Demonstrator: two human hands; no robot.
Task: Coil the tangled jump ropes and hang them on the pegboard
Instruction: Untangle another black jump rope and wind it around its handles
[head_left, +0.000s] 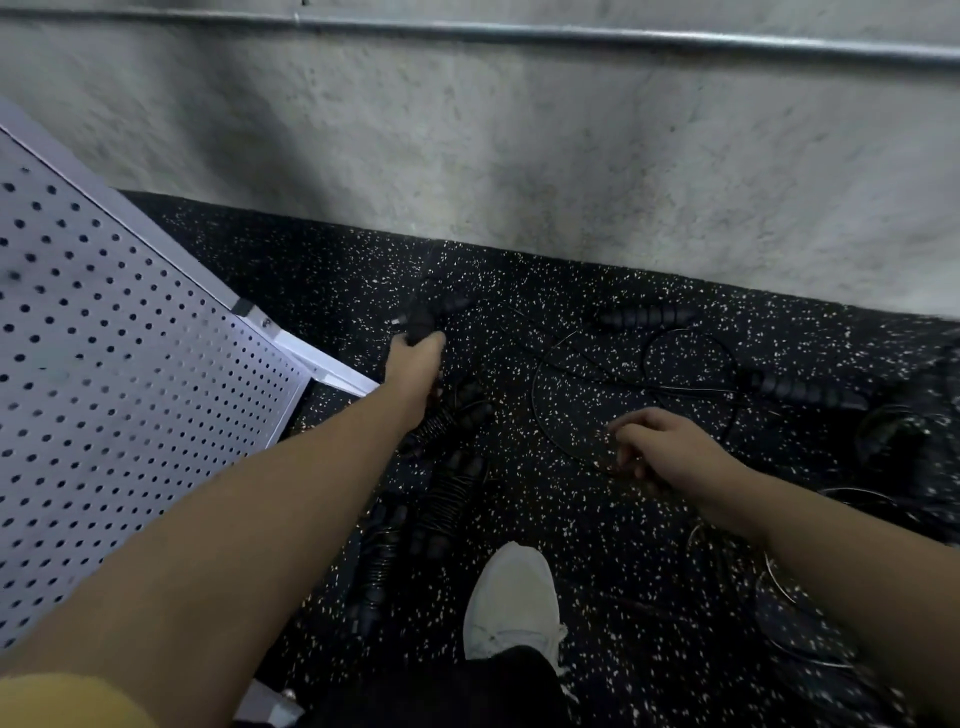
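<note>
Yellow sleeve (67, 701): nearest item, at the near left corner, on the left arm.
White lace-up shoe (511, 603): near centre, toe pointing far, planted on the black rubber floor with pale speckles (597, 597).
Left hand (415, 364): reached far across the floor, fingers curled round black ribbed jump-rope handles (431, 314) that jut out beyond the knuckles; blurred, so the count of handles is unclear.
Coiled black jump ropes (447, 488): a dark bundle of tight loops and ribbed handles on the floor, running from under the left wrist back toward the shoe.
Right hand (660, 441): low over the floor at right, fingers loosely curled; whether it pinches the thin cord beneath it cannot be told.
Loose black jump-rope cord (571, 364): thin loops spread on the floor between the hands, reaching to two ribbed handles (644, 316) farther right.
White perforated metal pegboard (104, 364): left side, tilted in view, its framed corner just beside the left wrist.
Grey concrete wall (519, 156): far side, with a metal pipe (571, 36) running along it.
</note>
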